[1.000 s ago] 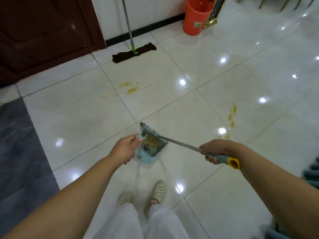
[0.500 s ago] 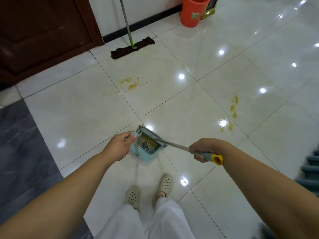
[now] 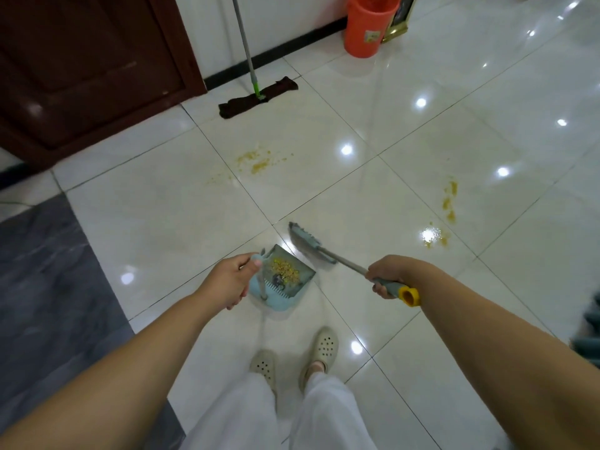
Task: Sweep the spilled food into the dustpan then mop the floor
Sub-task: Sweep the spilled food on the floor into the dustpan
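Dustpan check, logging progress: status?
Left hand on dustpan handle, right hand on broom. Some food collected. Two spill patches unswept.

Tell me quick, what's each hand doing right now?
Left hand: closed around the dustpan handle.
Right hand: closed around the broom handle.
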A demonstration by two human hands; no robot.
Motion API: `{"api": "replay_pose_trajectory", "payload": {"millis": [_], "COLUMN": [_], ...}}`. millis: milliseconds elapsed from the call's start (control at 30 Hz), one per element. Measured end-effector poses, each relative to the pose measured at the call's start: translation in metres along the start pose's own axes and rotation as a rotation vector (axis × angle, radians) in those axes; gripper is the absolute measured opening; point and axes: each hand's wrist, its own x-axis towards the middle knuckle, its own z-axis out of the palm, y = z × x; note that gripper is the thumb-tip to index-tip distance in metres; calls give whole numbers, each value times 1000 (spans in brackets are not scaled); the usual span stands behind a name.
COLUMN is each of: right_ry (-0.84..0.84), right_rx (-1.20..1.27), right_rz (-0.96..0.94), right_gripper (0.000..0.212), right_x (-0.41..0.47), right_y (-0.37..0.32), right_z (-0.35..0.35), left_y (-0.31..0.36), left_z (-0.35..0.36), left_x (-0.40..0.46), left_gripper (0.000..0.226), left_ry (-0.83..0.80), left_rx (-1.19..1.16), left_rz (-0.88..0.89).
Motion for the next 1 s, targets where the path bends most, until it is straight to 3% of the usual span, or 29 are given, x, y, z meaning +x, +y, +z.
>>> {"api": "replay_pose_trajectory", "payload": {"millis": [300, 700, 1000], "right_ry": [-154, -2, -201], "right_rx": [-46, -1, -22], "right_rz": [19, 5, 33], "right_gripper": [8, 17, 8], "right_x": [-19, -16, -29], "right_y": [14, 13, 17], "right_z": [20, 34, 54], "left_y": [-21, -31, -49], "left_z": [-7, -29, -45], "left_x": [-10, -32, -36], "left_gripper": [34, 27, 22], "left_ry": [-13, 54, 30], "left_rx": [31, 77, 165], "left_rz": [-22, 9, -6]}}
